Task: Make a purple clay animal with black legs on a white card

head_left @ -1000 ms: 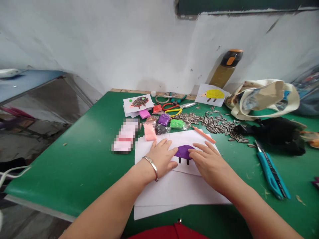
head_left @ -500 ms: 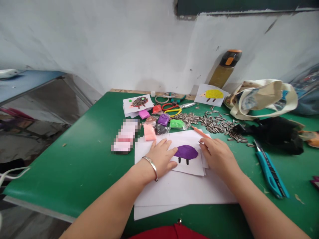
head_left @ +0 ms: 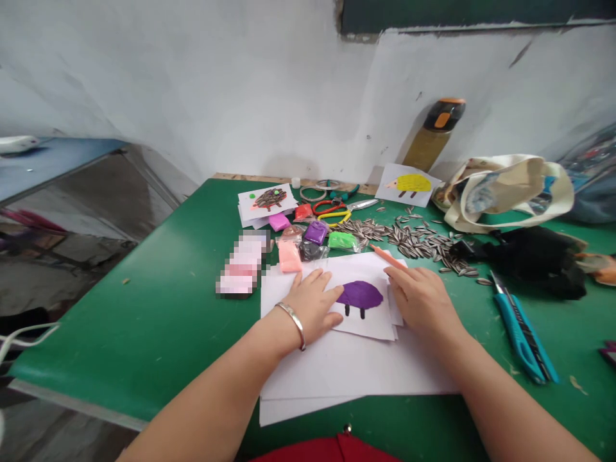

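My left hand [head_left: 315, 305] lies spread over the left part of a small white card, fingers flat. On the card [head_left: 378, 327] is a purple rounded shape [head_left: 360, 294] with two short black legs; my fingers hide its left end. My right hand [head_left: 418, 298] rests at the card's right edge, with fingers bent and drawn together. Whatever is in those fingers is hidden. An orange pencil-like stick [head_left: 387, 256] runs behind this hand, touching or just beyond it. Larger white sheets [head_left: 337, 378] lie beneath.
Bagged coloured clay [head_left: 289, 255], scissors [head_left: 363, 204] and sunflower seeds [head_left: 418, 237] lie beyond the paper. A teal box cutter [head_left: 522, 333] with its blade out is at right, near a black bag [head_left: 539, 263]. A blurred-out phone-like object [head_left: 243, 263] lies left.
My right hand has shifted slightly; a small dark tip at its fingers no longer shows. My left hand and the card stay where they were.
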The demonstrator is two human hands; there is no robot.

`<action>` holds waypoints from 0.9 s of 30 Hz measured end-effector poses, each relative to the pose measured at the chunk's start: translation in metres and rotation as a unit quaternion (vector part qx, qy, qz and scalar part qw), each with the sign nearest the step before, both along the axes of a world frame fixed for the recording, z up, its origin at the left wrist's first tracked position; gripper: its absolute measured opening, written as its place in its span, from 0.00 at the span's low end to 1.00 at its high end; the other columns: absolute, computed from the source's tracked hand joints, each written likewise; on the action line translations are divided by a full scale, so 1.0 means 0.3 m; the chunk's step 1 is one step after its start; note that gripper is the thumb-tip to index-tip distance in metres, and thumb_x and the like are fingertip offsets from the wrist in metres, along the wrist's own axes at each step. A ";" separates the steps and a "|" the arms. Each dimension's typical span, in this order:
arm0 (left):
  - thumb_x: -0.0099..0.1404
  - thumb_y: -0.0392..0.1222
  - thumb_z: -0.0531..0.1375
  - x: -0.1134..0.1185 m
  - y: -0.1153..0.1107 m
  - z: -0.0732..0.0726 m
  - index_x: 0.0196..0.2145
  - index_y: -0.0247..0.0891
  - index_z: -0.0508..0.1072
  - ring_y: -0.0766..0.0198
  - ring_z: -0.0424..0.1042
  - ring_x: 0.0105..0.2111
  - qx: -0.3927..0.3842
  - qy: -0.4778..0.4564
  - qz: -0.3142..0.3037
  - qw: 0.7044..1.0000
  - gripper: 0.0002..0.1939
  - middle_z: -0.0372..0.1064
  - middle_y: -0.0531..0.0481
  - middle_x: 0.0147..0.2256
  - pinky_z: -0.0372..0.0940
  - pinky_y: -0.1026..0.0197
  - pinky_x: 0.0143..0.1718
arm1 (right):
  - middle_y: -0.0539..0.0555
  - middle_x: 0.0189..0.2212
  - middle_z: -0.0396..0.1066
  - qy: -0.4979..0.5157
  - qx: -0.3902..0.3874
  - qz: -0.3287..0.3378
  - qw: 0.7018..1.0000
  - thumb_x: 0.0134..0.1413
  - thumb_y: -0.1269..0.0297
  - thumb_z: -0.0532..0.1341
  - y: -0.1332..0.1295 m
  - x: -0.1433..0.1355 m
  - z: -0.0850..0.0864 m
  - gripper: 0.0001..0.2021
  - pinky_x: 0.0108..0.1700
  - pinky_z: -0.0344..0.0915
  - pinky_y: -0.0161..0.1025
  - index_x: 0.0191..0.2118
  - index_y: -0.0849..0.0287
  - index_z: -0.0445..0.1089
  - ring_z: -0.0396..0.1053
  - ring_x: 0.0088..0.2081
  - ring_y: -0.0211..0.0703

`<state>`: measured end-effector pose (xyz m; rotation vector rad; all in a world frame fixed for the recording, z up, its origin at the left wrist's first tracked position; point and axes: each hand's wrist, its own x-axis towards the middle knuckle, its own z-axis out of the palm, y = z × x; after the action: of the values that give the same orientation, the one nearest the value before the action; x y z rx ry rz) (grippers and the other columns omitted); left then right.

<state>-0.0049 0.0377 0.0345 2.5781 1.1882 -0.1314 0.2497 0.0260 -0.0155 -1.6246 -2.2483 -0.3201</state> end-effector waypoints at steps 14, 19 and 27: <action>0.64 0.48 0.57 -0.002 -0.001 0.000 0.58 0.40 0.63 0.41 0.50 0.62 0.004 -0.011 -0.003 1.000 0.26 0.54 0.35 0.61 0.50 0.33 0.58 | 0.54 0.33 0.76 0.003 -0.010 -0.016 1.000 0.59 0.69 0.54 0.015 -0.007 0.010 0.10 0.37 0.53 0.42 0.39 0.56 0.72 0.62 0.31 0.46; 0.63 0.48 0.59 -0.003 0.003 0.005 0.58 0.39 0.64 0.42 0.52 0.62 0.005 -0.014 -0.002 1.000 0.26 0.55 0.35 0.61 0.51 0.35 0.58 | 0.55 0.35 0.76 0.010 0.002 -0.007 1.000 0.60 0.69 0.52 0.024 -0.007 0.009 0.11 0.36 0.54 0.42 0.39 0.55 0.73 0.61 0.30 0.45; 0.65 0.48 0.57 -0.014 0.011 -0.012 0.59 0.39 0.63 0.44 0.53 0.61 0.014 -0.024 -0.016 0.999 0.27 0.56 0.36 0.60 0.51 0.38 0.58 | 0.55 0.32 0.75 0.022 -0.016 -0.001 1.000 0.59 0.71 0.52 0.024 -0.010 0.008 0.13 0.38 0.57 0.42 0.42 0.56 0.73 0.63 0.33 0.47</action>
<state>-0.0089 0.0410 0.0308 2.6098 1.1391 -0.0597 0.2468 0.0332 -0.0132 -1.6334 -2.2311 -0.2466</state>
